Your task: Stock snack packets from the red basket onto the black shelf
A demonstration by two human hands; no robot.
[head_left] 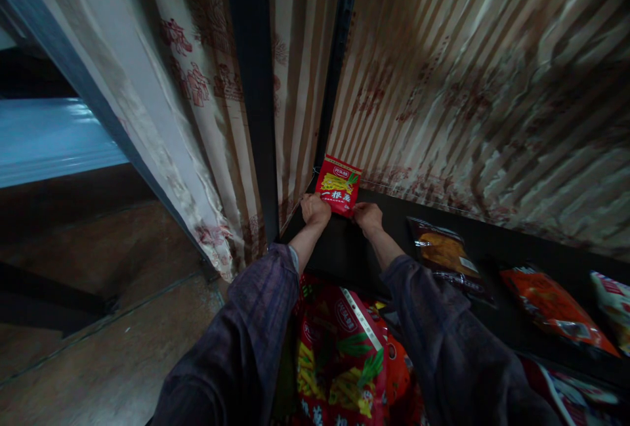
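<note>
A small red snack packet (pixel 339 184) with yellow strips and green stalks printed on it stands tilted back at the far left end of the black shelf (pixel 388 242). My left hand (pixel 315 210) grips its lower left corner, fingers closed. At the lower right corner, my right hand (pixel 368 216) pinches the packet's edge. Below the shelf, between my forearms, larger red packets (pixel 339 354) with the same print fill a container whose rim is mostly hidden.
Along the shelf to the right lie a dark packet with brown contents (pixel 445 255), an orange-red packet (pixel 556 308) and a white-and-red packet (pixel 613 308). Patterned curtains (pixel 443 85) hang behind. A dark upright post (pixel 253 85) stands close to my left arm.
</note>
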